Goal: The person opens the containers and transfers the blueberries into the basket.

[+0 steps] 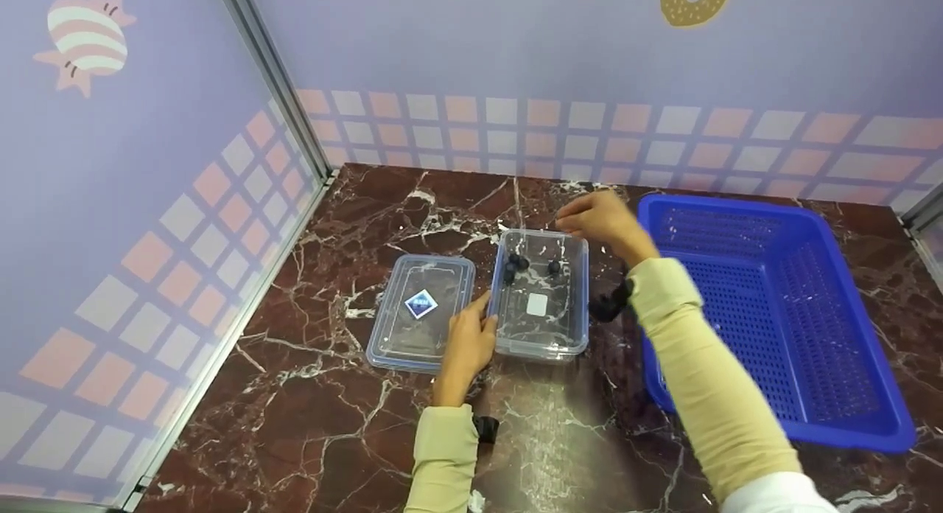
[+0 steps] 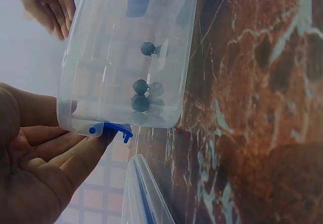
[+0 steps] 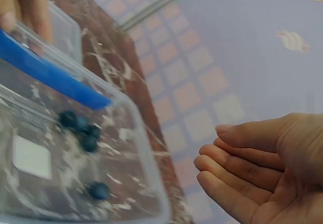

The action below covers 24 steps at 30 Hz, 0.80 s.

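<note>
A clear plastic container (image 1: 560, 321) with blue clips stands open on the table, a white label on its base. Several small dark-blue balls (image 1: 555, 267), much like blueberries, lie toward its far end. My left hand (image 1: 471, 336) holds its left side, the thumb over the rim and the fingers (image 2: 81, 158) outside by the blue clip (image 2: 118, 129). Over the far right corner is my right hand (image 1: 600, 220); in the right wrist view its fingers (image 3: 237, 178) are loosely bent with nothing between them. Left of the container lies a clear lid (image 1: 398, 340) bearing a blue-and-white sticker.
A large blue perforated basket (image 1: 862, 314) stands on the right, partly behind my right forearm. The dark red marbled table (image 1: 295, 424) meets a patterned back wall (image 1: 501, 41) and a left wall (image 1: 147, 166) with a metal corner post (image 1: 284, 74).
</note>
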Each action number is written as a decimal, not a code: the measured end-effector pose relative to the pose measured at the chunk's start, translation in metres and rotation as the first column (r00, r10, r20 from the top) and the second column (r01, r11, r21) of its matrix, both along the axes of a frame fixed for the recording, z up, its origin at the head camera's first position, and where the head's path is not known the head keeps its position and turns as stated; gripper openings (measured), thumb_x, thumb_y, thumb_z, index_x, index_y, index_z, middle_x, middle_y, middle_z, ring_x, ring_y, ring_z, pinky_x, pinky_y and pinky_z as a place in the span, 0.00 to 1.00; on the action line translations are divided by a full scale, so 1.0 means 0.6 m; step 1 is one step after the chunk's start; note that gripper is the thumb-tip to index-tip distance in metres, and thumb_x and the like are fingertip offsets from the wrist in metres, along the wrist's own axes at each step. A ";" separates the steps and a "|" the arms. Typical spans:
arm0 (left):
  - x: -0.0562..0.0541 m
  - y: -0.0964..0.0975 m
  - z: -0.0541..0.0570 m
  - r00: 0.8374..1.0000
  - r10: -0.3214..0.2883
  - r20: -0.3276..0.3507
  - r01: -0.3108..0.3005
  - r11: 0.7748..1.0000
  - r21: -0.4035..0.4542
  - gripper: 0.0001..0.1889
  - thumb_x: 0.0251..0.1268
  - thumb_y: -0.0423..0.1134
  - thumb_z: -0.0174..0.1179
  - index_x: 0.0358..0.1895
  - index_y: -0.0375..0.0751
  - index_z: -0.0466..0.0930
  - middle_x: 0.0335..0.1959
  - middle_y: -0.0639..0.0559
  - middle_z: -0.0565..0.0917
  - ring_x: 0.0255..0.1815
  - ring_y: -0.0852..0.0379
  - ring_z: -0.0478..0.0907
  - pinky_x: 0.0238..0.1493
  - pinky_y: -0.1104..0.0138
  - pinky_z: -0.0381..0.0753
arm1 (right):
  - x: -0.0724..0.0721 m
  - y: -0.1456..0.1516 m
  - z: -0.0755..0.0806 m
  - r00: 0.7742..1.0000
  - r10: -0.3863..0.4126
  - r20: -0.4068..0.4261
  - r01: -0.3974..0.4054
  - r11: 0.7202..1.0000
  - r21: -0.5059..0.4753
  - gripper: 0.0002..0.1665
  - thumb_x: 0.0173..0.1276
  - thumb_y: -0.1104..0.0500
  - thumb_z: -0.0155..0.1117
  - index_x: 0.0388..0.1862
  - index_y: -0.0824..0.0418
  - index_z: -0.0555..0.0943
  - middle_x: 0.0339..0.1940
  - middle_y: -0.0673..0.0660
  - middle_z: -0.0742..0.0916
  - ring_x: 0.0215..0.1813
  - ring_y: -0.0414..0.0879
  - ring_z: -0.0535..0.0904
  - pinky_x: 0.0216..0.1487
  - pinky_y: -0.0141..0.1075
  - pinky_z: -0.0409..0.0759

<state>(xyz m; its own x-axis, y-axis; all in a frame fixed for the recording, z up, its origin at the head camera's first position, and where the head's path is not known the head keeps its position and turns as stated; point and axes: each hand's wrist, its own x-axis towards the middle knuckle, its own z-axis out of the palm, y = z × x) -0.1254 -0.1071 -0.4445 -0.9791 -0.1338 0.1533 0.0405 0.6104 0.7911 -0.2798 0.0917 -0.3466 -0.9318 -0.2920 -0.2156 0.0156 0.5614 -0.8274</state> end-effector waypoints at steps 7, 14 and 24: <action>0.002 -0.001 -0.003 1.000 0.004 -0.003 -0.004 1.000 -0.012 0.22 0.64 0.29 0.55 0.62 0.30 0.73 0.56 0.35 0.80 0.52 0.45 0.78 0.58 0.52 0.75 | 0.007 -0.051 -0.052 0.997 0.027 0.066 -0.027 1.000 0.008 0.17 0.63 0.64 0.64 0.51 0.67 0.82 0.47 0.65 0.86 0.35 0.42 0.83 0.40 0.30 0.82; 0.001 -0.001 -0.003 1.000 0.007 -0.015 -0.008 1.000 -0.014 0.21 0.63 0.28 0.56 0.61 0.29 0.73 0.56 0.34 0.79 0.54 0.43 0.78 0.57 0.53 0.76 | 0.010 -0.084 -0.096 0.996 0.071 0.057 -0.074 0.996 0.056 0.16 0.60 0.66 0.65 0.47 0.71 0.83 0.31 0.57 0.87 0.31 0.42 0.83 0.46 0.39 0.84; 0.002 0.002 0.001 1.000 0.006 -0.010 -0.006 1.000 -0.024 0.21 0.64 0.29 0.56 0.62 0.30 0.73 0.57 0.35 0.79 0.58 0.42 0.77 0.59 0.53 0.75 | 0.011 -0.111 -0.132 0.994 0.105 0.026 -0.108 0.980 0.166 0.12 0.56 0.67 0.65 0.39 0.70 0.86 0.16 0.46 0.81 0.20 0.35 0.75 0.24 0.22 0.73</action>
